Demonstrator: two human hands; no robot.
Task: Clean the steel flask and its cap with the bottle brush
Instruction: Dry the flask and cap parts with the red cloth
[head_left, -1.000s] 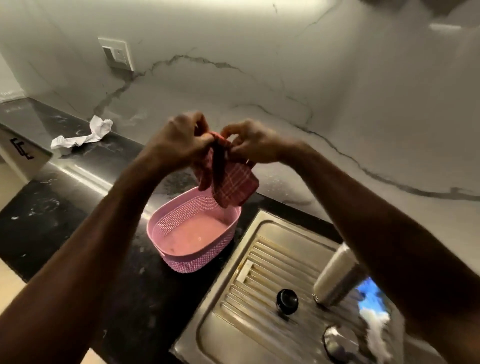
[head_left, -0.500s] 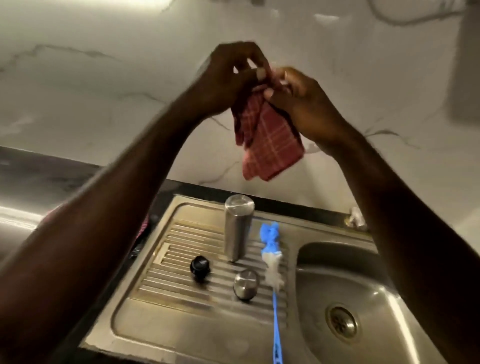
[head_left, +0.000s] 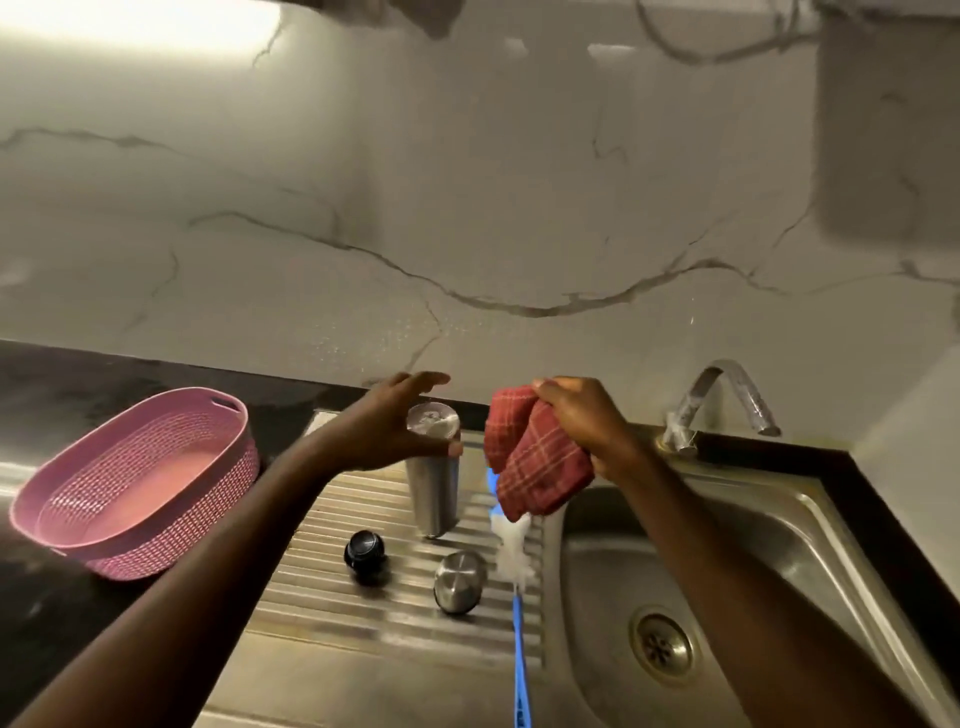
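The steel flask (head_left: 434, 493) stands on the ribbed drainboard (head_left: 332, 587), its flat end up. My left hand (head_left: 382, 428) is cupped around the flask's top, fingers apart, thumb across its front; I cannot tell if it presses. My right hand (head_left: 587, 421) grips a bunched red checked cloth (head_left: 535, 473) just right of the flask. The steel cap (head_left: 457, 577) lies in front of the flask, with a black stopper (head_left: 365, 552) to its left. The bottle brush (head_left: 517, 639), blue handle and white bristles, lies along the drainboard's right side, partly behind the cloth.
A pink woven basket (head_left: 57, 499) sits on the dark counter at the left. The sink basin (head_left: 779, 525) with its drain (head_left: 661, 644) is on the right, under a steel tap (head_left: 727, 395). A marble wall rises behind.
Both hands came down from holding the cloth high. My left hand let go of the cloth and moved to the flask's top; my right hand kept the cloth.
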